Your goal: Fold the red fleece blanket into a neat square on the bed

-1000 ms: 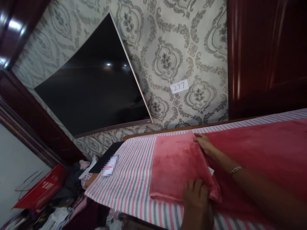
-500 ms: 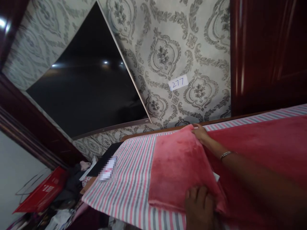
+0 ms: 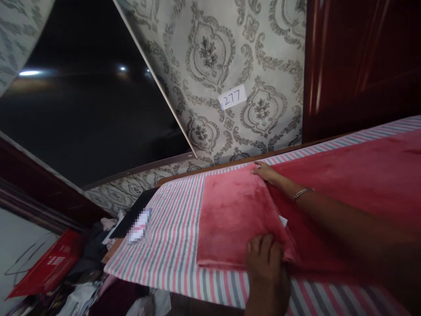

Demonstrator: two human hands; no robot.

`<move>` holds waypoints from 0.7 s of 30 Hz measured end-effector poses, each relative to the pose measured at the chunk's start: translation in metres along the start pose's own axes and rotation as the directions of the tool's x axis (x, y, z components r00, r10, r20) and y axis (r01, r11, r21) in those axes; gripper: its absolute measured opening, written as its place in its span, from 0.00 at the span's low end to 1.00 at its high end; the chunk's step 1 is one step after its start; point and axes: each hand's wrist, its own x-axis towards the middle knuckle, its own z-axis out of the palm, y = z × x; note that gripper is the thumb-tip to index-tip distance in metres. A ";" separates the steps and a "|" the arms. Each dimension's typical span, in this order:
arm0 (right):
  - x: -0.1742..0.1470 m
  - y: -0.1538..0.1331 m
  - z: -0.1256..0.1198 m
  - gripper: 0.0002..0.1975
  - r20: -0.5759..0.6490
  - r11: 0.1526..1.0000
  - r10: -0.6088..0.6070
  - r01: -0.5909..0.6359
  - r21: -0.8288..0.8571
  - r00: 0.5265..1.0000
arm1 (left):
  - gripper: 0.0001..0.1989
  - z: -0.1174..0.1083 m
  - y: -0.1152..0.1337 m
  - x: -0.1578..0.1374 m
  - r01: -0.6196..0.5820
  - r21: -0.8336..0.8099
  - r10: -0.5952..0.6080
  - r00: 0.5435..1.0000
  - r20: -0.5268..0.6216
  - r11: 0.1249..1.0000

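Observation:
A red fleece blanket point(image 3: 345, 184) lies on a bed with a pink, grey and white striped sheet point(image 3: 171, 237). Its end is folded back into a flap point(image 3: 230, 215). My left hand point(image 3: 265, 267) at the bottom grips the near corner of the flap, fingers curled over the cloth. My right hand point(image 3: 267, 173), with a metal bangle on the wrist, reaches across and pinches the far corner by the bed's far edge. A small white tag point(image 3: 283, 220) shows under the fold.
A large dark TV screen point(image 3: 82, 109) hangs on patterned wallpaper with a paper label "277" point(image 3: 232, 97). Dark red wooden panels point(image 3: 358, 61) stand at the right. A red box point(image 3: 42, 267) and heaped clothes point(image 3: 85, 285) lie on the floor at the left.
The view has shifted so the wall and TV appear closer. Both hands keep hold of the flap's corners and have drawn the folded edge flatter on the bed.

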 end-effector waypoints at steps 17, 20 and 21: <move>-0.002 0.003 -0.005 0.32 -0.027 0.923 -0.167 0.147 -0.357 0.986 | 0.21 0.003 0.005 0.000 -0.035 -0.004 0.035 0.992 0.122 0.999; -0.009 -0.007 -0.003 0.33 0.001 0.839 -0.290 0.255 -0.481 0.957 | 0.22 -0.011 0.010 0.008 0.024 -0.119 -0.006 0.989 0.151 0.993; -0.013 -0.010 0.000 0.34 0.028 0.802 -0.340 0.305 -0.513 0.940 | 0.21 -0.014 0.011 0.011 0.051 -0.155 -0.029 0.990 0.140 0.987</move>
